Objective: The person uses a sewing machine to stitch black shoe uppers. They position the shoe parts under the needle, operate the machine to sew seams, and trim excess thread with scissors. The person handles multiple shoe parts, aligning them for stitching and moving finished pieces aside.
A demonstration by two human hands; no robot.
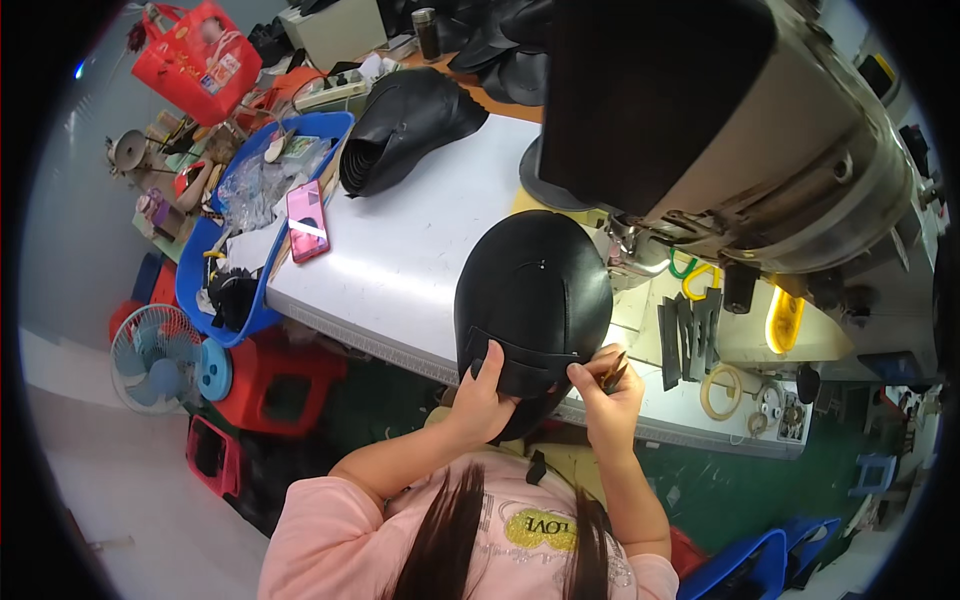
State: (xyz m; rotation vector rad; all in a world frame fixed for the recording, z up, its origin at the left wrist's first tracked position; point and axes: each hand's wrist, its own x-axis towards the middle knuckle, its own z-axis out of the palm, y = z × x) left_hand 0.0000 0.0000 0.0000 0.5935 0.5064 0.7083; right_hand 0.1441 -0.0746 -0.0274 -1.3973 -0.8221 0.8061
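A rounded black leather piece (535,285) with stitched seams and a pocket-like strip across its lower part is held up before me, over the table's front edge. My left hand (482,405) grips its lower left edge, the thumb on top and the fingers hidden beneath. At the lower right edge, my right hand (608,388) pinches the leather with thumb and fingertips. A small dark pointed tool (615,374) also sits in my right hand; its kind is hard to make out. More black material hangs below the piece.
A sewing machine (780,190) looms at the right. On the white table (400,270) lie rolled black leather (410,125), a pink phone (307,222), black strips (688,335) and a tape roll (720,392). Blue baskets (228,320), a fan (155,358) and a red stool (275,385) stand left.
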